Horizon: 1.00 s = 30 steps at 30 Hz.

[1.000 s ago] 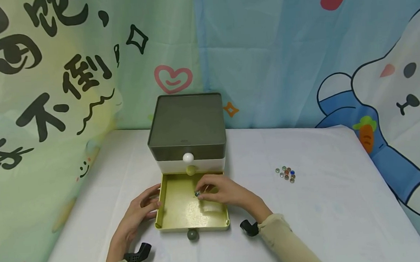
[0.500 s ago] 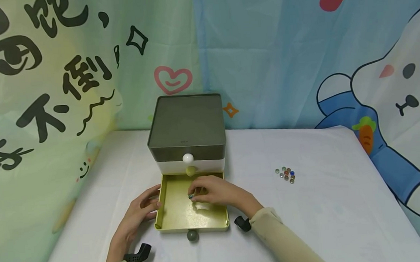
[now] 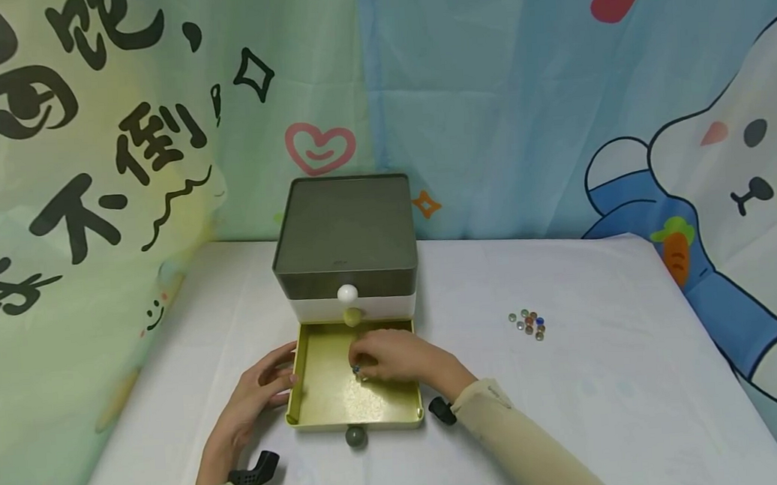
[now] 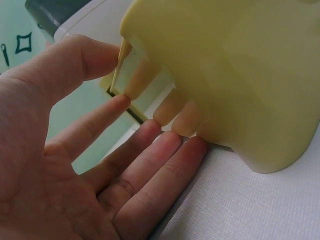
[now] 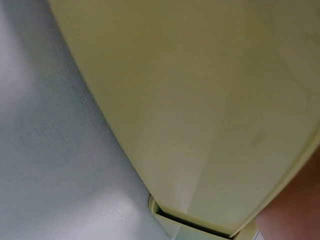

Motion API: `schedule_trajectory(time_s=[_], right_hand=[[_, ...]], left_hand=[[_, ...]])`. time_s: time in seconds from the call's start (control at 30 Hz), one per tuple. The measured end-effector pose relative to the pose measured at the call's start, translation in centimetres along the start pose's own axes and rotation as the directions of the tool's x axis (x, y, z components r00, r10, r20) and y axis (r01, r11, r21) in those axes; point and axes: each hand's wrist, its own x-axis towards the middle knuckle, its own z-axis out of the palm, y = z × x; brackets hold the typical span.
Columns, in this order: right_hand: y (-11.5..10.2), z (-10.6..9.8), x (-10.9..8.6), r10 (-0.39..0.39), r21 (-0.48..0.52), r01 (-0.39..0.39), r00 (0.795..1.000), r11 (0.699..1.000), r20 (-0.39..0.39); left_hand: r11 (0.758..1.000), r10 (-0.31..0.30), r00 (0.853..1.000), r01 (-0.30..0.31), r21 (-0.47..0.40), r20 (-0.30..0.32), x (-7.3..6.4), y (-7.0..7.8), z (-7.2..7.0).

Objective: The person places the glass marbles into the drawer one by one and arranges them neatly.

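A pale yellow-green drawer (image 3: 332, 408) is pulled out from the bottom of a small chest of drawers (image 3: 343, 227). Against its left side rests my left hand (image 3: 253, 395); in the left wrist view the fairly straight fingers (image 4: 155, 165) touch the outer wall and the thumb meets the rim. Inside the drawer, low over the floor, my right hand (image 3: 390, 359) pinches a small dark, bluish glass marble (image 3: 355, 369) between thumb and fingertips. The right wrist view shows mostly the drawer's outer wall (image 5: 165, 115), and the pinching fingers are hidden there.
Several coloured glass marbles (image 3: 529, 324) lie in a loose cluster on the white tablecloth (image 3: 608, 377) to the right. The drawer's round dark knob (image 3: 355, 436) sticks out in front. A printed curtain (image 3: 473, 101) hangs behind the table.
My right hand has moved left over the drawer and then lowered toward its floor with the marble. The left hand stays at the drawer's side.
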Motion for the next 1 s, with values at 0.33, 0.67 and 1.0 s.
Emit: schedule_trajectory(time_s=[0.33, 0.67, 1.0], right_hand=[[0.02, 0.66, 0.29, 0.033, -0.109, -0.030, 0.999, 0.994, 0.023], [-0.27, 0.58, 0.33, 0.035, -0.132, -0.032, 0.999, 0.991, 0.018], [-0.07, 0.78, 0.52, 0.030, -0.150, -0.027, 0.999, 0.988, 0.017]], left_hand=[[1.000, 0.001, 1.000, -0.001, -0.002, -0.003, -0.10, 0.15, 0.06], [1.000, -0.001, 1.000, 0.001, -0.013, 0.010, -0.12, 0.09, -0.01], [1.000, -0.011, 1.000, 0.012, -0.019, 0.010, -0.13, 0.21, -0.04]])
